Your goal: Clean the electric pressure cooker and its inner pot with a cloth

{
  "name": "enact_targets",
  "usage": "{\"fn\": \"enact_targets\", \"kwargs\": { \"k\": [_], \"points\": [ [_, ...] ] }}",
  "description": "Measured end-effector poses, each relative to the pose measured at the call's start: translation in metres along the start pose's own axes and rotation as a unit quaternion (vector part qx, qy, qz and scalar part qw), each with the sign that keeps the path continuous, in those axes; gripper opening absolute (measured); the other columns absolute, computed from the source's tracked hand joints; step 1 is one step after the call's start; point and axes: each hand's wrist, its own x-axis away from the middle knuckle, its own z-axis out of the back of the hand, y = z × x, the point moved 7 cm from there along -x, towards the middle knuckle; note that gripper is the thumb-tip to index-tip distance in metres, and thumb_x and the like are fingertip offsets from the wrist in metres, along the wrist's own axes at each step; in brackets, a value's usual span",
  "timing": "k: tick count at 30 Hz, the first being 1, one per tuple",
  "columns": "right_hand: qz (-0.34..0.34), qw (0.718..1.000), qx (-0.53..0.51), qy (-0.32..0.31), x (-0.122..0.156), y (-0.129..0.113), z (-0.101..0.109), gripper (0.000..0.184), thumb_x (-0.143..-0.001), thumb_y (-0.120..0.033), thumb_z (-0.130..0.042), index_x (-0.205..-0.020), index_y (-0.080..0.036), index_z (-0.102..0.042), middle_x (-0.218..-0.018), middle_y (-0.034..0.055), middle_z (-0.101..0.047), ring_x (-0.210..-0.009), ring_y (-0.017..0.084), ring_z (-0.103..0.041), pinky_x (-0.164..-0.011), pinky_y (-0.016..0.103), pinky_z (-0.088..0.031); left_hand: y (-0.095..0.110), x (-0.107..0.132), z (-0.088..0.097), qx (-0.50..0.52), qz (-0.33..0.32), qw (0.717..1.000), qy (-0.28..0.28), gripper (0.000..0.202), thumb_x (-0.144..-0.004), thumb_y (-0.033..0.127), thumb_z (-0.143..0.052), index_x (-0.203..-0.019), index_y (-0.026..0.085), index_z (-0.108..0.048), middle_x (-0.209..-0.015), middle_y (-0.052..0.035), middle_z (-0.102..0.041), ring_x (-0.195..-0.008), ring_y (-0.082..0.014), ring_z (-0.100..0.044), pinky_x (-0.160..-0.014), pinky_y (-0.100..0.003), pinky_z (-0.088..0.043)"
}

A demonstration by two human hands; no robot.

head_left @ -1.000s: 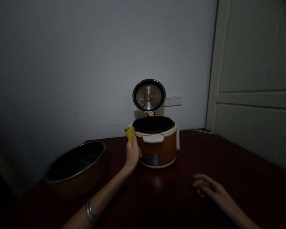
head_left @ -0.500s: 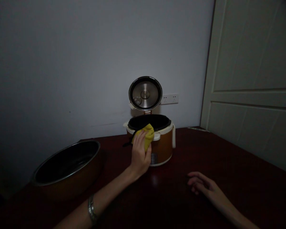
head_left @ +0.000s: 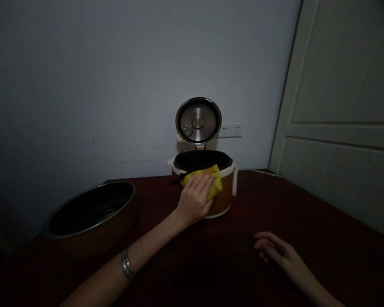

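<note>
A rice cooker (head_left: 225, 186) with an orange-brown body and white rim stands on the dark red table, its round metal-lined lid (head_left: 198, 121) tipped up at the back. Against its front, just below the rim, my left hand (head_left: 194, 198) presses a folded yellow cloth (head_left: 215, 183). The fingers lie over the cloth, which covers the cooker's front latch area. Something dark sticks out at the cloth's left side; I cannot make out what it is. My right hand (head_left: 275, 248) hovers or rests over the table at the right, fingers loosely curled and holding nothing.
At the left sits a large brown oval pot (head_left: 89, 236) with a dark inside and a metal rim. Behind the cooker, a white socket panel (head_left: 230, 130) is fixed to the pale wall (head_left: 115, 85). A panelled door (head_left: 339, 106) borders the table (head_left: 307, 213) at the right.
My left hand has slid the yellow cloth to the right along the cooker's front, and the cloth is spread wider. My right hand has hardly moved. The view has shifted slightly.
</note>
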Motion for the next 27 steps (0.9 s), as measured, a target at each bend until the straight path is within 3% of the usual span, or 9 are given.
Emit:
{"fn": "enact_targets", "kwargs": {
  "k": [3, 6, 9, 12, 15, 18, 21, 24, 27],
  "points": [
    [0.001, 1.000, 0.002, -0.005, 0.001, -0.002, -0.001, 0.039, -0.066, -0.045, -0.060, -0.093, -0.017, -0.058, -0.078, 0.0062, -0.064, -0.065, 0.018, -0.059, -0.060, 0.032, -0.047, -0.019, 0.014, 0.012, 0.024, 0.033, 0.998, 0.050, 0.056, -0.084, 0.021, -0.037, -0.139, 0.010, -0.035, -0.134, -0.0153, -0.050, -0.130, -0.0239, -0.039, -0.106, -0.048, -0.033],
    [-0.001, 1.000, 0.003, -0.009, 0.001, -0.002, -0.002, 0.037, -0.067, -0.044, -0.060, -0.093, -0.018, -0.058, -0.078, 0.0059, -0.065, -0.065, 0.018, -0.059, -0.060, 0.032, -0.047, -0.014, 0.016, 0.008, -0.023, -0.023, 0.998, 0.048, 0.059, -0.084, 0.028, -0.040, -0.138, 0.004, -0.036, -0.135, -0.0196, -0.048, -0.133, -0.0281, -0.033, -0.107, -0.050, -0.030],
    [0.004, 1.000, -0.002, -0.010, 0.000, -0.003, -0.003, 0.036, -0.066, -0.043, -0.060, -0.092, -0.018, -0.058, -0.078, 0.0056, -0.065, -0.064, 0.018, -0.059, -0.059, 0.031, -0.047, 0.008, 0.015, -0.017, -0.111, -0.135, 0.985, 0.014, 0.063, -0.086, 0.037, -0.042, -0.137, 0.000, -0.036, -0.141, -0.0219, -0.040, -0.137, -0.0306, -0.024, -0.110, -0.050, -0.024],
    [0.010, 1.000, -0.003, -0.006, 0.001, -0.005, -0.004, 0.035, -0.065, -0.042, -0.060, -0.090, -0.018, -0.058, -0.076, 0.0053, -0.065, -0.063, 0.017, -0.059, -0.058, 0.031, -0.047, 0.027, 0.017, -0.059, -0.178, -0.205, 0.962, -0.036, 0.055, -0.090, 0.032, -0.037, -0.136, 0.001, -0.039, -0.143, -0.0171, -0.038, -0.136, -0.0228, -0.029, -0.111, -0.037, -0.026],
    [0.011, 1.000, 0.001, -0.001, 0.002, -0.006, -0.003, 0.033, -0.067, -0.042, -0.059, -0.091, -0.018, -0.059, -0.077, 0.0054, -0.065, -0.063, 0.017, -0.059, -0.058, 0.031, -0.047, 0.039, 0.007, -0.088, -0.211, -0.200, 0.955, -0.055, 0.050, -0.091, 0.023, -0.033, -0.135, 0.000, -0.041, -0.144, -0.0144, -0.038, -0.135, -0.0208, -0.031, -0.110, -0.032, -0.029],
    [0.009, 1.000, -0.001, -0.004, 0.003, -0.006, -0.003, 0.034, -0.068, -0.042, -0.059, -0.092, -0.018, -0.059, -0.079, 0.0059, -0.065, -0.064, 0.017, -0.059, -0.059, 0.031, -0.047, 0.047, -0.014, -0.100, -0.226, -0.153, 0.961, -0.051, 0.052, -0.089, 0.018, -0.036, -0.137, -0.001, -0.037, -0.147, -0.0161, -0.032, -0.137, -0.0241, -0.027, -0.111, -0.036, -0.028],
    [0.003, 1.000, -0.004, 0.000, 0.004, -0.006, -0.001, 0.035, -0.067, -0.043, -0.060, -0.092, -0.018, -0.059, -0.079, 0.0063, -0.065, -0.066, 0.018, -0.060, -0.060, 0.032, -0.048, 0.058, -0.028, -0.112, -0.229, -0.132, 0.962, -0.070, 0.056, -0.082, 0.008, -0.041, -0.138, 0.004, -0.038, -0.147, -0.0155, -0.032, -0.135, -0.0268, -0.032, -0.109, -0.041, -0.032],
    [-0.009, 1.000, -0.002, 0.007, 0.007, -0.007, 0.001, 0.037, -0.065, -0.044, -0.061, -0.091, -0.018, -0.059, -0.078, 0.0065, -0.065, -0.065, 0.018, -0.060, -0.061, 0.032, -0.049, 0.068, -0.019, -0.132, -0.207, -0.129, 0.961, -0.133, 0.059, -0.079, 0.002, -0.042, -0.137, 0.011, -0.041, -0.146, -0.0136, -0.033, -0.132, -0.0276, -0.037, -0.104, -0.045, -0.037],
    [-0.012, 1.000, -0.003, 0.008, 0.009, -0.009, 0.001, 0.039, -0.065, -0.046, -0.062, -0.092, -0.018, -0.059, -0.077, 0.0066, -0.065, -0.065, 0.019, -0.060, -0.059, 0.033, -0.049, 0.069, 0.012, -0.145, -0.153, -0.123, 0.959, -0.206, 0.049, -0.086, 0.011, -0.037, -0.135, 0.009, -0.044, -0.145, -0.0125, -0.035, -0.132, -0.0239, -0.037, -0.104, -0.039, -0.037]
  ]
}}
